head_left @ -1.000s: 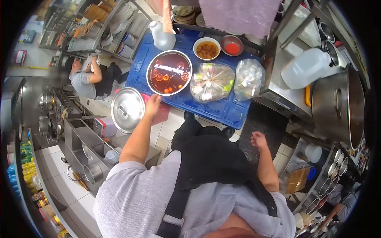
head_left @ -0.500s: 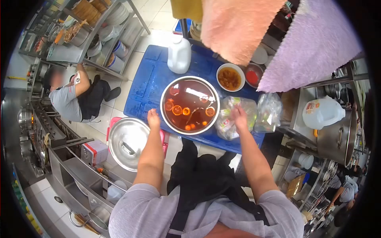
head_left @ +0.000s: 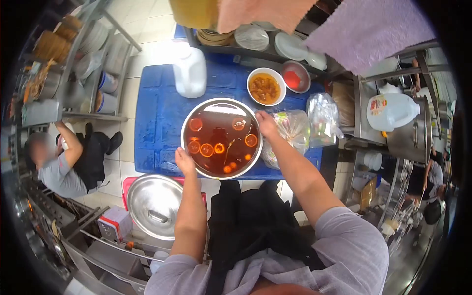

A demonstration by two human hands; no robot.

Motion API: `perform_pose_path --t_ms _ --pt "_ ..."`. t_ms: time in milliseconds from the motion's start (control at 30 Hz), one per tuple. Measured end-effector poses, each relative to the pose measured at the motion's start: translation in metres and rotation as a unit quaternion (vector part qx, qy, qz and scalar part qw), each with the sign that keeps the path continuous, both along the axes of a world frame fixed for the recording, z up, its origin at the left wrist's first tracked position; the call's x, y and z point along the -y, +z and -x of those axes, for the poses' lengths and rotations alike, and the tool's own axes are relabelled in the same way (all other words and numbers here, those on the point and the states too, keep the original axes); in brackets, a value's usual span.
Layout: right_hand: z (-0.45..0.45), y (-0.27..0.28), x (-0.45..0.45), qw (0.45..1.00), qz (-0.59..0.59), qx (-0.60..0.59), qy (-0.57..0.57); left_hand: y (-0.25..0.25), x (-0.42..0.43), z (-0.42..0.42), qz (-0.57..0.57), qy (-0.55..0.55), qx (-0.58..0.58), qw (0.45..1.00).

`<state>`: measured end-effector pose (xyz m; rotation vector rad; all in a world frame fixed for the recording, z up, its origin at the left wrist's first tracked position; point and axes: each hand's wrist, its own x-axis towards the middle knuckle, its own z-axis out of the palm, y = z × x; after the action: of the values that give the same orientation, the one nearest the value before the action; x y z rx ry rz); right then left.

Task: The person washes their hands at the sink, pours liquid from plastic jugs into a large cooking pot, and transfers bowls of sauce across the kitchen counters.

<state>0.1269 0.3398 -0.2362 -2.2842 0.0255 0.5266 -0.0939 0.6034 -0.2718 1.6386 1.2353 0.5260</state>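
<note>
A large round metal pot (head_left: 222, 167) of reddish-brown liquid stands at the front edge of the blue table. Orange slices and small round orange pieces float in it. My left hand (head_left: 185, 162) is at the pot's lower left side, fingers curled against the rim. On the opposite side, my right hand (head_left: 267, 124) grips the rim at the upper right; the undersides of both grips are hidden. Beside my right forearm lies a clear plastic bag (head_left: 290, 129) with colored contents. A white bowl (head_left: 266, 87) of orange-brown food sits behind the pot.
A translucent jug (head_left: 191, 73) and a bowl with red contents (head_left: 295, 78) stand on the blue table (head_left: 155, 113). A metal lid (head_left: 156, 204) rests over a red container at lower left. Cloths (head_left: 373, 29) hang above. Another person (head_left: 69, 164) crouches at left by shelves.
My right hand has left the plastic bag and moved to the pot's right rim. My left hand has come in against the rim. The view has shifted.
</note>
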Motion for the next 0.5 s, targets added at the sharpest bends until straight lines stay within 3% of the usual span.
perform_pose_path --t_ms 133,267,500 --pt "0.002 -0.035 -0.009 0.997 -0.047 -0.003 -0.055 -0.008 -0.006 0.0 0.08 -0.018 0.044 0.996" --pt "0.005 -0.047 -0.017 0.952 -0.219 -0.095 -0.19 -0.023 -0.013 0.006 0.142 -0.014 0.048 0.989" --pt "0.006 -0.034 -0.02 0.963 -0.194 -0.069 -0.176 0.001 -0.003 -0.006 0.135 0.018 0.07 0.988"
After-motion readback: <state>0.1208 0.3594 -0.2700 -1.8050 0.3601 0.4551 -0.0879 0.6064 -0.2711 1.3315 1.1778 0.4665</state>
